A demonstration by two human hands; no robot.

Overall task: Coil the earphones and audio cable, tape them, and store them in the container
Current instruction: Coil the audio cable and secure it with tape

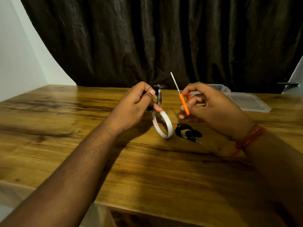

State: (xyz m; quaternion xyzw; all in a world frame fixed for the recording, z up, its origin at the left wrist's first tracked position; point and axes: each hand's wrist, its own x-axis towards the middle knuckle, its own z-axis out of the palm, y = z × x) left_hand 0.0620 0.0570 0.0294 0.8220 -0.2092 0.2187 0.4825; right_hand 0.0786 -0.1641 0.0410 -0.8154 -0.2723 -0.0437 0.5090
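Note:
My left hand (139, 104) is raised above the table and grips a black coiled cable (158, 95) with a strip of tape on it. A white tape roll (163, 126) hangs below that hand by its strip. My right hand (211, 105) holds orange-handled scissors (183, 102), the blade pointing up and away. The coiled black earphones (186, 132) lie on the table under my right hand, their jack plug pointing right. The clear plastic container (219, 88) stands at the back right of the table.
A clear lid (249, 102) lies flat beside the container. The wooden table (98, 153) reaches a dark curtain (147, 38) at the back and a white wall on the left. The front edge of the table runs below my forearms.

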